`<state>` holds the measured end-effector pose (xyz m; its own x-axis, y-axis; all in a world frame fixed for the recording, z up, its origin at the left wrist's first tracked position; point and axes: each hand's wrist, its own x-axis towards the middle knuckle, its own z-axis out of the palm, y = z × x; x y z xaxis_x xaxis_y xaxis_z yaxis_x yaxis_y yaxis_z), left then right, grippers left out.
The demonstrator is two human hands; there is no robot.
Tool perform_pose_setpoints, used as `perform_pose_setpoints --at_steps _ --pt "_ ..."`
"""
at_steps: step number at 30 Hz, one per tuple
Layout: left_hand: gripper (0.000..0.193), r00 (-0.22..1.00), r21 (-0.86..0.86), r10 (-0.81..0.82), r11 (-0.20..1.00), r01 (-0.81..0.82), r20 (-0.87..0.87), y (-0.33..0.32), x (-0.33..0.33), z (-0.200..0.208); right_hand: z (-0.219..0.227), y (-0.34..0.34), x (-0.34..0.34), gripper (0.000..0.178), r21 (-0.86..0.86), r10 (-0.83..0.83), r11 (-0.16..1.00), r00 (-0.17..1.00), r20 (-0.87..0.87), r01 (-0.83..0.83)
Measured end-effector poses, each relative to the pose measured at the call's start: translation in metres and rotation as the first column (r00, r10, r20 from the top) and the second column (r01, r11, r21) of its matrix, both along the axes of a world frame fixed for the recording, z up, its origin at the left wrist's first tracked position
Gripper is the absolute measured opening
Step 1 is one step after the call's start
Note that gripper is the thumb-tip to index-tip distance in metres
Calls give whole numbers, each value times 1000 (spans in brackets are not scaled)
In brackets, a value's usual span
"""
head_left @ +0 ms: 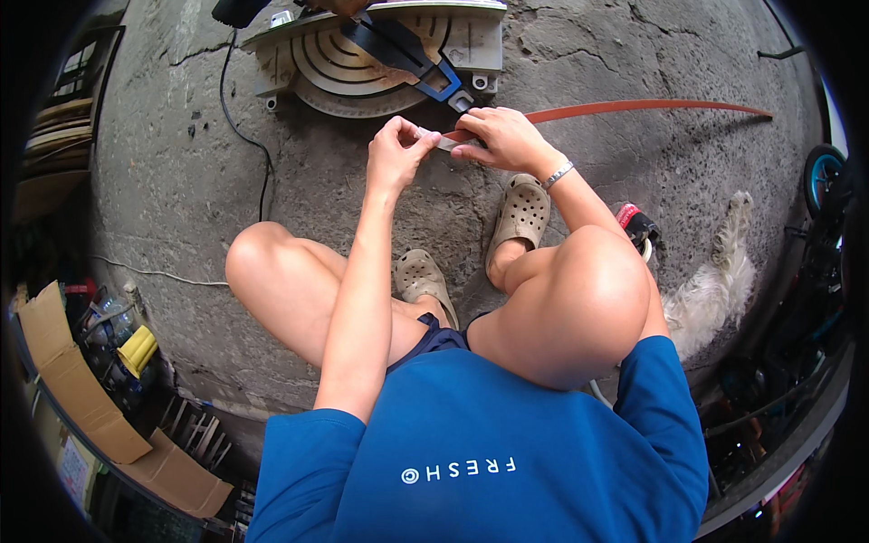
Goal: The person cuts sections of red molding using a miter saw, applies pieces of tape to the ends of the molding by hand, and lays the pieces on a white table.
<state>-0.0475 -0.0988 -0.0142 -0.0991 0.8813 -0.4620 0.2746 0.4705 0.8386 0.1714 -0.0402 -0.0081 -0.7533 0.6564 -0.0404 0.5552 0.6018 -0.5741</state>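
Observation:
A long, thin reddish-brown strip (pixel 652 105) runs from between my hands out to the right, curving gently above the concrete. My right hand (pixel 502 140) grips it near its left end, fingers over the top and thumb below. Closed in a pinch, my left hand (pixel 396 156) holds the strip's tip, where a small pale, whitish piece (pixel 446 143) shows between the two hands. Whether that piece is tape or the strip's underside I cannot tell. Just beyond my hands stands a miter saw (pixel 362 63) with a round slotted base and a blue-and-black arm.
A black cord (pixel 244 136) trails along the floor left of the saw. A white furry animal (pixel 715 281) lies at the right, with a red-and-black object (pixel 638 224) near my knee. Cardboard (pixel 81 389) and a yellow container (pixel 137 351) are at lower left; a blue-rimmed wheel (pixel 822 179) is far right.

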Motion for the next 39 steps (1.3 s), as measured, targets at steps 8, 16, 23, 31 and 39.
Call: perform_pose_setpoints --at_steps 8,16,23,31,39 --pt "46 984 192 179 965 -177 9 -5 7 9 -7 -3 2 21 207 -60 976 997 -44 68" --pt "34 753 252 -264 832 493 -603 -6 4 35 -2 1 3 21 354 -82 929 993 -80 105" --pt "42 690 197 -319 806 558 -650 -2 5 54 -4 -3 0 25 349 -100 928 990 -96 127" --pt "23 710 185 -339 815 549 -617 23 -27 27 6 36 56 29 189 -43 982 994 97 24" --pt "48 496 249 -89 780 574 -864 77 -55 2 -10 132 192 14 332 -108 943 935 338 -11"
